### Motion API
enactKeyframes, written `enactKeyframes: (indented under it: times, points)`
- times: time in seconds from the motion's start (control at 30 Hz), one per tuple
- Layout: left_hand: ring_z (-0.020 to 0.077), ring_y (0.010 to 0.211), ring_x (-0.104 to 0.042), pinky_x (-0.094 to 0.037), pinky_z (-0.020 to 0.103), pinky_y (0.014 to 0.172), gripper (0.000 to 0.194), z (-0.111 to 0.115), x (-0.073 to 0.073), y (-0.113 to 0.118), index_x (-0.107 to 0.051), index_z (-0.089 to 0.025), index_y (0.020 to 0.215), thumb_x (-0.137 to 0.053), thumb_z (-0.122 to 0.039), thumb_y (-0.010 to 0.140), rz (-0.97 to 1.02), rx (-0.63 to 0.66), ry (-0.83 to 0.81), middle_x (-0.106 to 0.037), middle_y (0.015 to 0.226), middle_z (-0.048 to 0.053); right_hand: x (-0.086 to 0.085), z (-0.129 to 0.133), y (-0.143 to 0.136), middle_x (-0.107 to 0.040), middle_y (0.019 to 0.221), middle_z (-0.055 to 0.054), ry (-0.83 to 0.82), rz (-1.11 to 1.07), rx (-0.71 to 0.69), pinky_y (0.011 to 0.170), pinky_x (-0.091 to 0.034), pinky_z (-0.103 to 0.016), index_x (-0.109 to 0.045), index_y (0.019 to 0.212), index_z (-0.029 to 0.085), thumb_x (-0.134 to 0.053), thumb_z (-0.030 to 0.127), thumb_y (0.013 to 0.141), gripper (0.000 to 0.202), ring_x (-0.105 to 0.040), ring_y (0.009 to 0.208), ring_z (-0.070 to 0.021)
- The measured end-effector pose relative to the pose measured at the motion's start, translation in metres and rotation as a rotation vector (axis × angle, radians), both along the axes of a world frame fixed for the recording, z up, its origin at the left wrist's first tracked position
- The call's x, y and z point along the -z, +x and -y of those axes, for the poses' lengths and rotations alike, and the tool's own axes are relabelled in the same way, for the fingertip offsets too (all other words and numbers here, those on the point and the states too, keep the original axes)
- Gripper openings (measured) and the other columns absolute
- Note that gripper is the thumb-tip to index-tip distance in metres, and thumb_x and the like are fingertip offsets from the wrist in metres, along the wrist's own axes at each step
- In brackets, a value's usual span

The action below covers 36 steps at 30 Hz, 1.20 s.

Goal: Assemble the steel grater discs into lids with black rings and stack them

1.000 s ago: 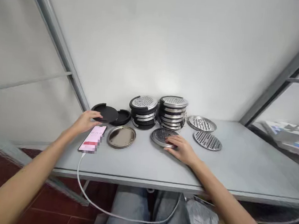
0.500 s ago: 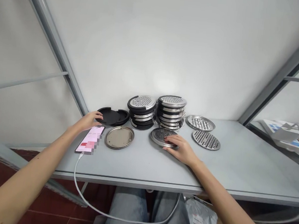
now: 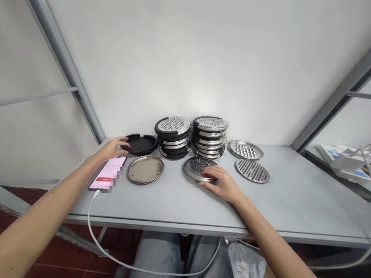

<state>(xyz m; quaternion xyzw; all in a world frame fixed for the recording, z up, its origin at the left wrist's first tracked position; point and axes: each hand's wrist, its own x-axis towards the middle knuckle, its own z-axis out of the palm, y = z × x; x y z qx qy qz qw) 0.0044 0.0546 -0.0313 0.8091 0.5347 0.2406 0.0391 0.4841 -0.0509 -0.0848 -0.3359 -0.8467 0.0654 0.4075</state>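
Observation:
My left hand (image 3: 115, 148) has its fingers and thumb at the left rim of a black round dish (image 3: 141, 144) with a cut-out raised edge. It seems to sit over another black one, largely hidden. My right hand (image 3: 222, 183) grips the right side of a round metal grater plate (image 3: 199, 166), which lies on a shallow metal base; fingers lie over the top and the thumb is at the front edge. Between my hands a shallow round metal tray (image 3: 145, 169) lies face up. Two loose grater plates, the nearer one (image 3: 253, 171) flat on the table, are to the right.
Two stacks of round graters with black rims, the left stack (image 3: 173, 138) and the right stack (image 3: 209, 137), stand near the wall. A phone (image 3: 107, 173) with a white charging cable (image 3: 91, 230) lies at the left. Grey shelf posts (image 3: 332, 91) flank the table (image 3: 179, 207).
My left hand has shifted the black dish right, so it lines up more with the other black one. My right hand stays on the grater plate. The view has shifted slightly.

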Motion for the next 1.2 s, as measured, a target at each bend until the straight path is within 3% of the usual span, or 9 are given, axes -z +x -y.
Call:
enactKeyframes:
  times: [0.2, 0.5, 0.87, 1.07, 1.2]
  points:
    - [0.0328, 0.12, -0.053, -0.04, 0.044, 0.106, 0.06, -0.012, 0.011, 0.008, -0.073, -0.019, 0.091, -0.057, -0.072, 0.069, 0.027, 0.05, 0.026, -0.056, 0.129, 0.014, -0.001, 0.0, 0.0, -0.069, 0.1, -0.009, -0.012, -0.002, -0.004, 0.086, -0.052, -0.041, -0.066, 0.102, 0.021, -0.071, 0.037, 0.08, 0.028, -0.062, 0.096, -0.0244]
    - [0.0284, 0.111, -0.058, -0.042, 0.041, 0.104, 0.048, -0.009, 0.017, 0.013, -0.072, -0.021, 0.091, -0.058, -0.062, 0.074, 0.035, -0.006, 0.102, -0.06, 0.122, 0.011, -0.002, 0.001, 0.0, -0.07, 0.099, -0.009, -0.01, -0.003, -0.007, 0.086, -0.053, -0.04, -0.066, 0.101, 0.021, -0.071, 0.038, 0.08, 0.028, -0.062, 0.097, -0.0238]
    - [0.0287, 0.119, -0.053, -0.038, 0.042, 0.108, 0.041, -0.009, 0.007, 0.027, -0.073, -0.023, 0.097, -0.06, -0.055, 0.075, -0.017, -0.02, -0.011, -0.058, 0.128, 0.008, -0.002, 0.0, 0.001, -0.069, 0.1, -0.009, -0.031, 0.028, 0.002, 0.086, -0.053, -0.042, -0.067, 0.101, 0.021, -0.07, 0.039, 0.08, 0.028, -0.063, 0.097, -0.025]
    - [0.0281, 0.114, -0.057, -0.04, 0.038, 0.105, 0.048, -0.004, 0.006, 0.032, -0.073, -0.021, 0.099, -0.057, -0.06, 0.075, -0.057, 0.011, 0.006, -0.059, 0.125, 0.01, -0.001, -0.001, 0.002, -0.069, 0.101, -0.009, -0.035, 0.087, 0.001, 0.087, -0.052, -0.04, -0.067, 0.1, 0.021, -0.07, 0.033, 0.079, 0.025, -0.062, 0.097, -0.0241]
    - [0.028, 0.117, -0.055, -0.038, 0.038, 0.106, 0.051, -0.004, 0.006, 0.041, -0.07, -0.02, 0.101, -0.057, -0.061, 0.076, 0.004, -0.08, 0.031, -0.057, 0.129, 0.01, -0.002, 0.0, 0.001, -0.068, 0.102, -0.009, -0.012, 0.124, -0.014, 0.086, -0.051, -0.041, -0.066, 0.101, 0.02, -0.069, 0.033, 0.081, 0.024, -0.062, 0.098, -0.0245]
